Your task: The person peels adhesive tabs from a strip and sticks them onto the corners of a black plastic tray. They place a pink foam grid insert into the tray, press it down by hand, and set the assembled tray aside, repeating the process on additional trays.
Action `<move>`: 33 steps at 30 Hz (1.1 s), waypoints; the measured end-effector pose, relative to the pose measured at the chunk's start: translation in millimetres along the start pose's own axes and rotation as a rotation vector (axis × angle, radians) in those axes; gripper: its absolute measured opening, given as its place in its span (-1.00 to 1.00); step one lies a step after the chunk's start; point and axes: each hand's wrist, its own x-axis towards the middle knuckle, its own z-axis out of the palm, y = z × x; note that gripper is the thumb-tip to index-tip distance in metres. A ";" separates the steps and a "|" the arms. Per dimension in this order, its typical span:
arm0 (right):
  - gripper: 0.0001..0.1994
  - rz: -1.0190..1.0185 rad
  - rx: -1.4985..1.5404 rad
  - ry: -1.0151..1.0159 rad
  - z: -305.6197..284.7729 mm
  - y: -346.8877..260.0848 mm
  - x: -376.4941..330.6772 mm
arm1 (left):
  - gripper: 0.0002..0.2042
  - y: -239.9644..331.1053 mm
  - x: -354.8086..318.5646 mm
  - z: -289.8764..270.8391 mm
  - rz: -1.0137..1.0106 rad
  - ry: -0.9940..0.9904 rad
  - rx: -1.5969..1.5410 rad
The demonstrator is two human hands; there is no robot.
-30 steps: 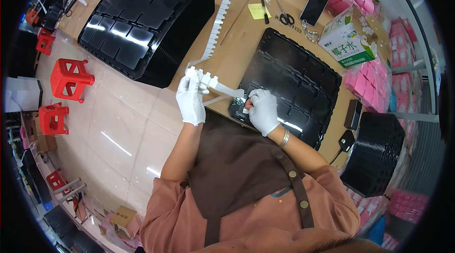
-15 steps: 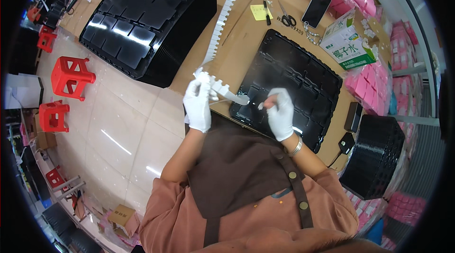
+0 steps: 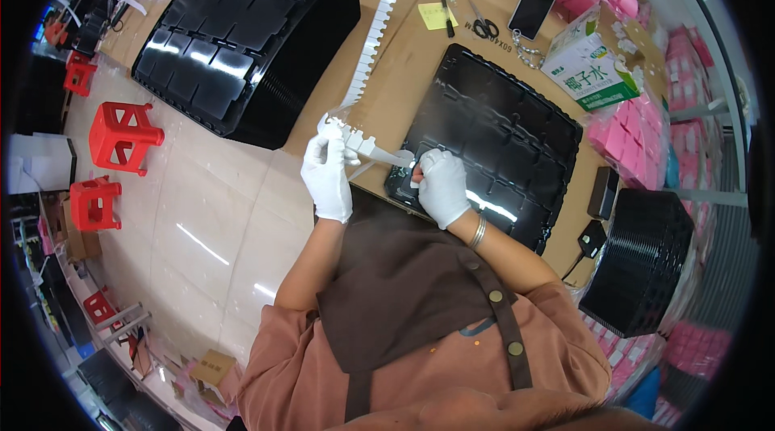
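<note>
"What's the left hand (image 3: 328, 181) doing?"
"It's pinching the white notched strip (image 3: 375, 42) tightly at the near edge of the bench (image 3: 395, 112); the strip is running on toward the far edge."
"And the right hand (image 3: 444, 193)?"
"It's curling, mostly closed, over the near left corner of the black plastic tray (image 3: 504, 140). Whether it's gripping anything, I can't tell. The tray is lying by the bench's near edge."

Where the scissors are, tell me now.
In the head view, the scissors lie right of top centre on the cardboard, between the yellow note and the phone.
</note>
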 end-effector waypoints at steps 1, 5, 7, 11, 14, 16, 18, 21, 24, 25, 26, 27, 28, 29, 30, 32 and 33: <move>-0.93 0.008 -0.025 -0.002 1.1 -1.4 1.0 | -0.86 -0.7 0.1 -1.0 0.003 -0.010 -0.006; -0.92 0.003 -0.040 -0.016 4.8 -1.3 -0.3 | -0.86 -8.1 1.4 -1.9 0.011 -0.005 -0.030; -0.91 -0.065 0.022 -0.010 5.3 5.7 -3.6 | -0.83 -5.9 1.0 0.6 -0.013 -0.003 -0.026; -0.87 -0.061 0.360 0.195 -20.5 9.2 -15.1 | -0.84 1.7 -1.7 -1.6 0.004 -0.040 0.004; -0.91 0.212 0.742 0.272 -47.9 -4.4 -5.1 | -0.86 7.3 -14.5 10.7 -0.057 -0.134 -0.055; -0.95 0.241 0.867 0.244 -51.1 -19.0 7.8 | -0.86 4.7 -23.7 20.4 -0.076 -0.185 -0.050; -0.94 0.212 0.831 0.205 -45.7 -30.7 16.5 | -0.85 -1.9 -29.9 24.1 -0.106 -0.209 -0.086; -0.93 0.390 0.972 0.167 -20.4 -25.0 12.3 | -0.88 2.9 -37.6 33.0 -0.125 -0.192 -0.102; -0.93 0.416 0.995 0.223 -21.0 -25.0 9.5 | -0.84 -4.6 -39.0 34.4 -0.126 -0.204 -0.103; -0.93 0.416 0.996 0.226 -23.3 -26.1 10.2 | -0.80 -6.9 -39.5 35.6 -0.128 -0.215 -0.121; -0.94 0.452 1.027 0.222 -27.2 -28.4 11.4 | -0.80 -7.2 -40.4 36.5 -0.128 -0.219 -0.120; -0.95 0.490 1.054 0.225 -30.4 -28.3 12.2 | -0.80 -5.8 -40.8 39.0 -0.142 -0.224 -0.097; -0.95 0.475 1.017 0.226 -29.7 -24.7 11.1 | -0.79 -5.2 -41.1 41.3 -0.157 -0.232 -0.074; -0.95 0.462 0.978 0.230 -27.6 -20.5 9.1 | -0.79 -6.7 -41.1 42.6 -0.160 -0.249 -0.077; -0.95 0.425 1.002 0.285 -28.5 -18.7 7.2 | -0.77 -9.1 -41.0 45.4 -0.166 -0.260 -0.100; -0.91 0.226 0.852 0.415 -38.2 -19.6 2.5 | -0.69 -8.9 -38.0 48.2 -0.272 -0.271 -0.175; -0.89 0.137 0.802 0.465 -45.5 -17.2 0.3 | -0.66 -8.2 -36.7 49.4 -0.317 -0.258 -0.251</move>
